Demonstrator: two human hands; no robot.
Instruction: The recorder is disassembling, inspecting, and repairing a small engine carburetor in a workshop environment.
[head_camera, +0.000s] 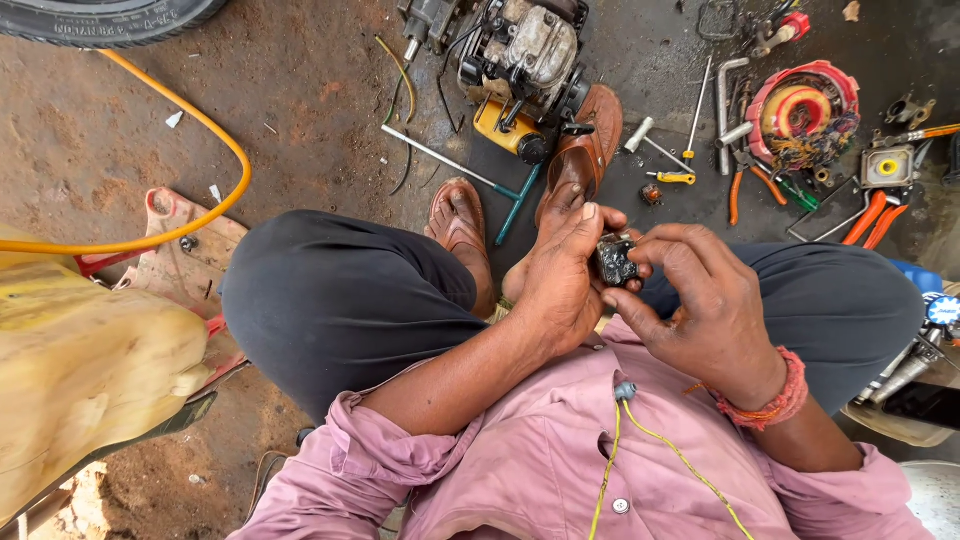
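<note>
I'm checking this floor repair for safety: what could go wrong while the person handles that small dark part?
1. The dark part is pinched only by fingertips of the left hand and right hand above the lap; it could slip and drop to the dirty floor.
2. Loose tools, such as the pliers and T-wrench, lie near the sandalled feet; stepping on them could hurt.

Oil-stained dirt floor (300, 90); even daylight; scattered tools (745, 170)
</note>
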